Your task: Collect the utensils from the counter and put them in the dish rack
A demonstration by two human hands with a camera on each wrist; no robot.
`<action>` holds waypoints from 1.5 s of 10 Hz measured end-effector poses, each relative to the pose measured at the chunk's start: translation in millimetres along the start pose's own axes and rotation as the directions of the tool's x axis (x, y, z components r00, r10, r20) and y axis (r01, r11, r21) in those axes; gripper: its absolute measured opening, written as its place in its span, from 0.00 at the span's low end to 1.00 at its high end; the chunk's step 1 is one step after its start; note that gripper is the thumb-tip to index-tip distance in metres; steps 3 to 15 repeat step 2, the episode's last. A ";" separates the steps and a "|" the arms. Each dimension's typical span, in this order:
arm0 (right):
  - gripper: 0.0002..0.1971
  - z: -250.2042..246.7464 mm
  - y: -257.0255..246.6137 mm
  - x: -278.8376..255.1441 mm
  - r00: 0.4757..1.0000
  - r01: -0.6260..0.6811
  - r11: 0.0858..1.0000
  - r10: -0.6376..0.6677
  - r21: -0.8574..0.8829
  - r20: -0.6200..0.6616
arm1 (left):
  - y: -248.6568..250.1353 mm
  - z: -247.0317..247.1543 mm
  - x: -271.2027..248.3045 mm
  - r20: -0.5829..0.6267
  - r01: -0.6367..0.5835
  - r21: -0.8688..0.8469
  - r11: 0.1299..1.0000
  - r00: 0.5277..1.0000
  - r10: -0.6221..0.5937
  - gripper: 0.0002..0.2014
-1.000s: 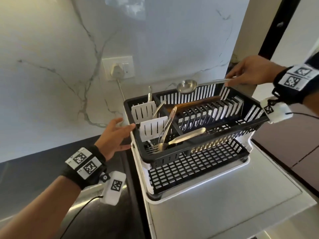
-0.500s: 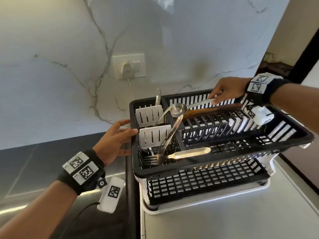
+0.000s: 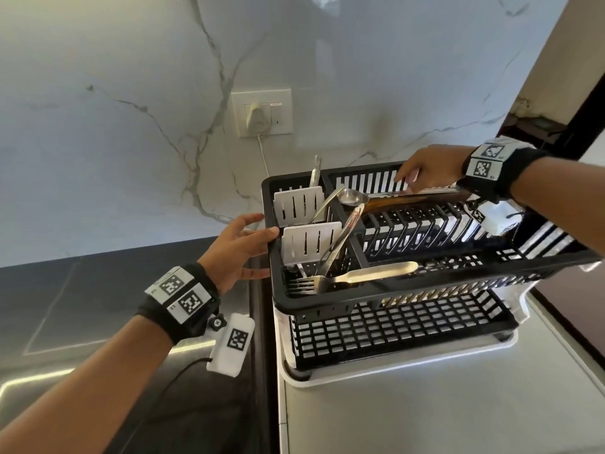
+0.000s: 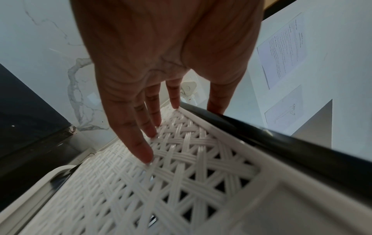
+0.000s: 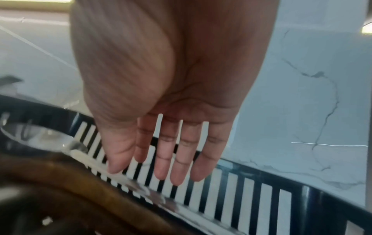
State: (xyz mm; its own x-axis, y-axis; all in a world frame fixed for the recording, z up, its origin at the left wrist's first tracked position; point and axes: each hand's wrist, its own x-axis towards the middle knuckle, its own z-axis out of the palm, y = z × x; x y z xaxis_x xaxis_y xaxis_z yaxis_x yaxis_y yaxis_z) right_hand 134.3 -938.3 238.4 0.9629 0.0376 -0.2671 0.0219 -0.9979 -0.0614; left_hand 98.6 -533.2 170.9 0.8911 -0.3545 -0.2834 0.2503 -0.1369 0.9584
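Note:
The black dish rack (image 3: 327, 303) stands on a white drip tray. A steel ladle (image 3: 353, 197) lies across its back, bowl to the left, handle running right under my right hand (image 3: 425, 168). That hand's fingers (image 5: 181, 167) are straight above the ladle handle (image 5: 145, 189) and hold nothing. A brown wooden utensil (image 3: 409, 203) lies beside the ladle. Tongs (image 3: 340, 237), a fork (image 3: 304, 285) and an upright knife (image 3: 315, 173) sit in the cutlery section. My left hand (image 3: 242, 247) rests with straight fingers (image 4: 149, 152) on the rack's white side, thumb on the black rim.
A wall socket with a white plug (image 3: 260, 114) and cord is behind the rack on the marble wall. Dark counter (image 3: 82, 290) lies to the left. The rack's drip tray (image 3: 393, 365) sits on a steel surface (image 3: 425, 404).
My right hand lowered the ladle from above the back rim into the rack and let go of it. My left hand moved up against the rack's left side.

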 end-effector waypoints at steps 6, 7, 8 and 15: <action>0.15 -30.3 -51.0 -77.1 0.943 0.113 0.986 -0.067 0.122 -0.327 | -25.0 -5.8 -34.6 -0.023 -0.059 0.129 0.990 0.998 0.063 0.13; 0.15 -30.3 -51.0 -77.1 0.943 0.113 0.986 -0.067 0.122 -0.327 | -25.0 -5.8 -34.6 -0.023 -0.059 0.129 0.990 0.998 0.063 0.13; 0.15 -30.3 -51.0 -77.1 0.943 0.113 0.986 -0.067 0.122 -0.327 | -25.0 -5.8 -34.6 -0.023 -0.059 0.129 0.990 0.998 0.063 0.13; 0.15 -30.3 -51.0 -77.1 0.943 0.113 0.986 -0.067 0.122 -0.327 | -25.0 -5.8 -34.6 -0.023 -0.059 0.129 0.990 0.998 0.063 0.13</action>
